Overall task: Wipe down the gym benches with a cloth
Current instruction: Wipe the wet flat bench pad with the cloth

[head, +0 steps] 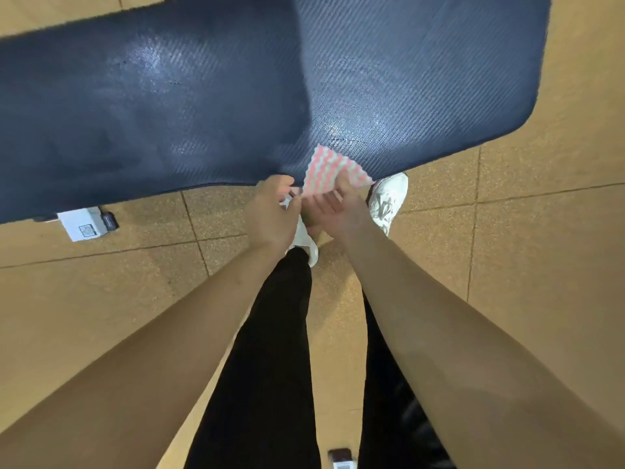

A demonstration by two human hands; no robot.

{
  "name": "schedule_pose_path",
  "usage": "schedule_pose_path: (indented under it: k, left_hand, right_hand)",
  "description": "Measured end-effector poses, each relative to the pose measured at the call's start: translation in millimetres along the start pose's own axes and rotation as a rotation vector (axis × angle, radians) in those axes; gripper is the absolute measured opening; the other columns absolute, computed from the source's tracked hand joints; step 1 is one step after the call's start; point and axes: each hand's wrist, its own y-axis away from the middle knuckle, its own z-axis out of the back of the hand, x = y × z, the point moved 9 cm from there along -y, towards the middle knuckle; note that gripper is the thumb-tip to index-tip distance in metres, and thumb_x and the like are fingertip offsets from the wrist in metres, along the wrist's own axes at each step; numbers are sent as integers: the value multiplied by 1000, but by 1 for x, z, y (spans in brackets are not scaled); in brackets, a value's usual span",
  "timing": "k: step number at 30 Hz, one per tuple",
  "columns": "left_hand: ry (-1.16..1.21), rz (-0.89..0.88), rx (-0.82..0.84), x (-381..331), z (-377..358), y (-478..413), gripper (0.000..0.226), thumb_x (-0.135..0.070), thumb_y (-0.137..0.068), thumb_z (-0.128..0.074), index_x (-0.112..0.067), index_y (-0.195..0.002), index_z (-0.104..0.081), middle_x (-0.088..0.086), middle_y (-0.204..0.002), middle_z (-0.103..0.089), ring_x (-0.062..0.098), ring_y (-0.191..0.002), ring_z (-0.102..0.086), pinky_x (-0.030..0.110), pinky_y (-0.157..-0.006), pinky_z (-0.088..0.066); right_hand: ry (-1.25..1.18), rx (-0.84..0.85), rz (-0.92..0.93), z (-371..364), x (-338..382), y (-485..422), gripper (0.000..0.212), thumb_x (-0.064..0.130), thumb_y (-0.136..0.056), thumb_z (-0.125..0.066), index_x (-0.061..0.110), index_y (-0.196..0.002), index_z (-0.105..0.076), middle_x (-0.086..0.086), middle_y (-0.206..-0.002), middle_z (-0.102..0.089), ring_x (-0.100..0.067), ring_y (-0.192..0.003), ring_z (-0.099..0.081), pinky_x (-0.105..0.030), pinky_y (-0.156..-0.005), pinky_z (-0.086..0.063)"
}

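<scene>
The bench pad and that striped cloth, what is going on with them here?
A person stands over the dark blue bench pad and holds a pink-and-white striped cloth at its near edge. The left hand seems to pinch the cloth's corner, while the right hand supports it on straight fingers. The cloth is not spread flat on the pad at this moment. Some patches of the pad shine.

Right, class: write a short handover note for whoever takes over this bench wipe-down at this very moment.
Left hand pinches the cloth at its lower corner; right hand supports its lower edge, grip unclear.
Cloth is held over the near edge of the dark blue bench pad.
Done: cannot tell; the pad shows shiny patches.
Left: lay the cloth down and wipe the pad.
</scene>
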Motion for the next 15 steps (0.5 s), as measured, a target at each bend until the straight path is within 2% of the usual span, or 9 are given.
schedule_pose_path:
  k: [2,3,5,6,7,9,10,12,15]
  left_hand:
    - [-129,-174,18,-21,-2,0,39,-12,-92,-71,-15,-130,-65,6,-127,-62,24,-113,-61,32,-99,-51]
    - [-216,-260,12,-33,-3,0,44,-12,-91,-72,-15,-134,-63,7,-135,-58,26,-121,-57,32,-103,-47]
    - [-409,-386,26,-52,-12,-2,57,-15,-91,-73,-17,-145,-55,9,-153,-47,31,-140,-44,39,-114,-41]
    - [-515,-415,65,-59,-19,-5,64,-21,-93,-71,-21,-152,-47,8,-163,-36,32,-149,-33,46,-120,-36]
    - [-618,-425,114,-63,-27,-8,70,-28,-96,-68,-26,-159,-36,7,-170,-23,33,-156,-21,51,-124,-28]
    - [-777,-443,194,-71,-43,-13,76,-40,-101,-60,-33,-164,-18,3,-174,-4,33,-160,-4,54,-128,-16]
    - [-821,-450,219,-75,-50,-13,77,-44,-102,-58,-35,-164,-13,3,-174,0,35,-160,0,55,-128,-14]
    - [-852,-441,244,-83,-62,-12,75,-49,-103,-53,-38,-164,-10,3,-174,4,40,-158,3,58,-127,-13]
    - [-846,-356,213,-91,-71,-12,73,-54,-101,-52,-39,-163,-16,6,-173,0,46,-156,1,62,-125,-20]
  right_hand:
    - [-19,-2,24,9,15,-4,29,32,-99,-66,5,-89,-67,-4,-76,-73,-19,-80,-66,-34,-82,-59]
    - [-25,14,38,15,23,-5,28,30,-100,-65,4,-89,-68,-5,-79,-74,-18,-81,-67,-33,-85,-59]
    - [-49,-11,48,27,39,-11,29,27,-102,-63,1,-111,-69,-16,-113,-72,-23,-106,-68,-34,-102,-54]
    - [-76,5,57,28,48,-10,38,29,-102,-62,1,-129,-64,-20,-136,-63,-26,-124,-62,-34,-104,-53]
    - [-150,63,61,28,56,-15,54,37,-100,-64,4,-141,-55,-19,-148,-54,-28,-134,-55,-34,-102,-54]
    - [-134,84,81,37,78,-22,90,62,-83,-72,6,-149,-46,-16,-147,-54,-29,-132,-56,-38,-101,-56]
    - [-103,70,111,43,90,-24,88,59,-81,-75,9,-148,-48,-10,-139,-59,-25,-124,-61,-38,-97,-59]
    - [-72,33,156,52,114,-18,55,39,-96,-69,12,-142,-56,-5,-128,-68,-20,-109,-67,-37,-79,-64]
    - [-60,-12,204,66,147,-14,41,32,-98,-66,10,-132,-62,-8,-126,-70,-21,-105,-69,-36,-75,-63]
